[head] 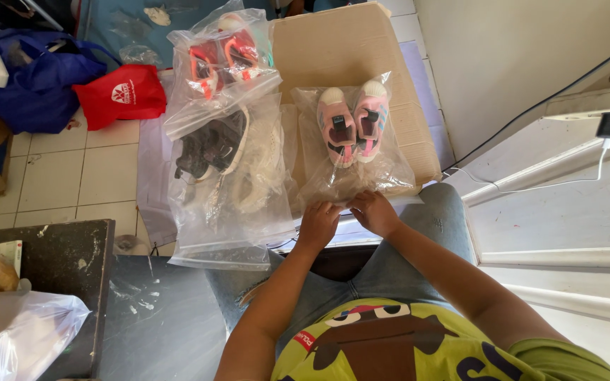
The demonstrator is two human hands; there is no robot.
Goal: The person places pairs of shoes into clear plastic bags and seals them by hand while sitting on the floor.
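A clear plastic bag [351,173] holding a pair of small pink shoes [353,123] lies on a flattened cardboard sheet [340,49] in front of my knees. My left hand [317,224] and my right hand [374,212] both pinch the bag's near edge, side by side, fingers closed on the plastic. To the left lie more clear bags: one with dark and white shoes [224,152], one farther back with red-orange shoes [224,56].
A red bag [121,95] and a blue bag [33,77] sit on the tiled floor at the left. A dark table [58,261] with a plastic bag [15,331] stands at the lower left. White stair steps [559,212] and a charger cable [601,152] rise at the right.
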